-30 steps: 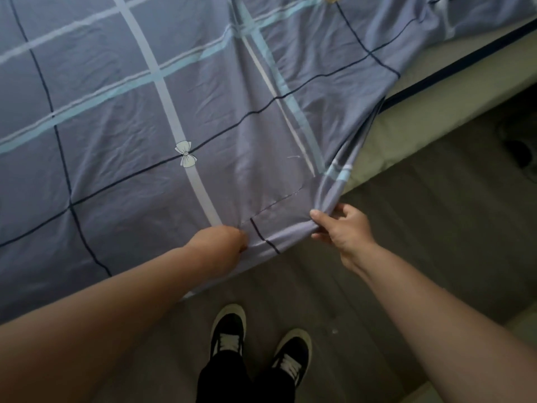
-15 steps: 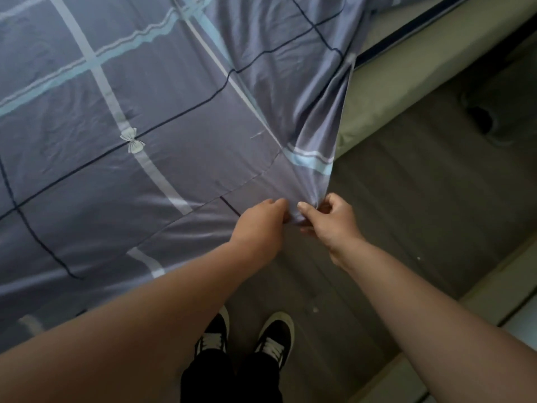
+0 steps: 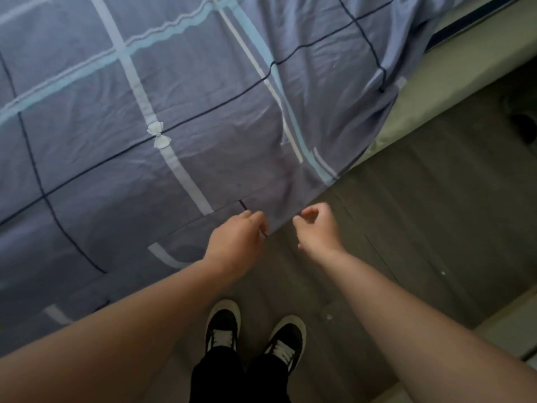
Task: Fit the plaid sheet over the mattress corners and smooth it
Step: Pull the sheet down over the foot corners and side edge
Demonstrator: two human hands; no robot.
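Standing at the near corner of the mattress, pinching the hem of the sheet in the left hand. Holding the right hand just beside that hem, fingers curled, gripping nothing visible. Draped across the top and hanging loose off this corner, not yet hooked under, leaving the pale side bare along the right edge. Risky to tug with one hand only: could drag the plaid askew, bunch creases toward the corner, or lose the hem mid-stretch. Safer to grip with both before pulling down and under.
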